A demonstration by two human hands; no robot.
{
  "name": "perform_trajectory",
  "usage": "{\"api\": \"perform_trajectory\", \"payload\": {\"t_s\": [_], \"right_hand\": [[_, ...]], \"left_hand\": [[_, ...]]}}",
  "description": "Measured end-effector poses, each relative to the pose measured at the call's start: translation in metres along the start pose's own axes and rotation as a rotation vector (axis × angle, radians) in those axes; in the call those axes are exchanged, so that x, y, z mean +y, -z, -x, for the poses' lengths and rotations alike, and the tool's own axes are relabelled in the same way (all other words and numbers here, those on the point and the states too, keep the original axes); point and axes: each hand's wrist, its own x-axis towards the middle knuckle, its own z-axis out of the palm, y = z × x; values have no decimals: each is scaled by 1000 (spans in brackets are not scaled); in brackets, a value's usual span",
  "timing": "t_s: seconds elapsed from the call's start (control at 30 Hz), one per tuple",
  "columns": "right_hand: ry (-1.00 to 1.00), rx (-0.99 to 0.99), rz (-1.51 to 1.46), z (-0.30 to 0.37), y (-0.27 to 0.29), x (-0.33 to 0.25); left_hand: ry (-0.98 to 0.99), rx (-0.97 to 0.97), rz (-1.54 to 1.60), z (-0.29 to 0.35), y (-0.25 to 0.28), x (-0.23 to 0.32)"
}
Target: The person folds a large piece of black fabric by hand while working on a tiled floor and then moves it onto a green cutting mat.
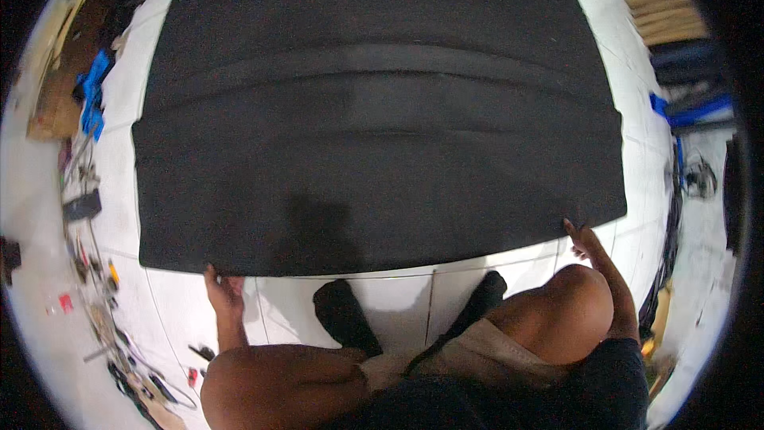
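Right below you, your knees are bent and both feet in black socks [348, 314] are planted on the white tiled floor [414, 287], toes pointing at the near edge of the big black sheet [374, 135]. Your left hand [223, 287] is down at the sheet's near left corner, fingers curled at the edge; whether they pinch it or just press on it, I cannot tell from here. Your right hand [582, 240] is out at the near right corner, fingers stretched and apart, tips touching the edge, not clamped on it.

Here's the risk as I read it: one hand gripping and one only touching means an uneven pull, and the sheet could skew or wrinkle. There are already long ridges running across its middle, and a tug from one corner could deepen them. Your feet sit just beside that edge, so a step forward could pin it.

Farther left, scattered tools and wires [95, 271] lie near the sheet's side; a drifting edge could snag them. Blue scraps [93, 95] beyond, wooden boards [668, 16] far right.
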Motion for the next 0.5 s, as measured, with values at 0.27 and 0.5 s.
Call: {"api": "perform_trajectory", "payload": {"t_s": [0.27, 0.5], "right_hand": [[5, -29, -1895, -29, -81, 25], [-26, -17, -1920, -1, -102, 76]], "left_hand": [[22, -14, -61, -69, 49, -26], [10, 157, -479, -126, 42, 20]]}}
